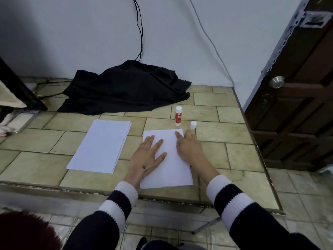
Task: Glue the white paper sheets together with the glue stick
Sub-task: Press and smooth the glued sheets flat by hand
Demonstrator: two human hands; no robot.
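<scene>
head view: nearest the camera are 2 dark sleeves with white bands, reaching forward over the near edge of the tiled desk [223, 159]. the left hand [146, 156] lies flat, palm down, fingers spread, on the left part of a white paper sheet [169, 168]; its grip is wide and holds nothing. the right hand [188, 147] also lies flat with fingers extended, pressing the right edge of the same sheet near its far right corner, some fingertips reaching past the edge onto the tile; its grip is wide too, closed on nothing. the sheet lies lengthwise, its near edge close to the desk's near edge.

to the left of it, apart from it, lies a stack of white paper [100, 147], slightly fanned at its right edge.

just beyond the sheet's far right corner stands the glue stick [178, 115], upright, red body with a white top. its white cap [193, 124] stands separately on the tile to the right, near the right hand's fingertips but not touching them.

farther off, a black cloth [126, 87] is heaped against the wall, with cables hanging above it. at the far right is a dark wooden door [297, 105] with a metal knob.
</scene>
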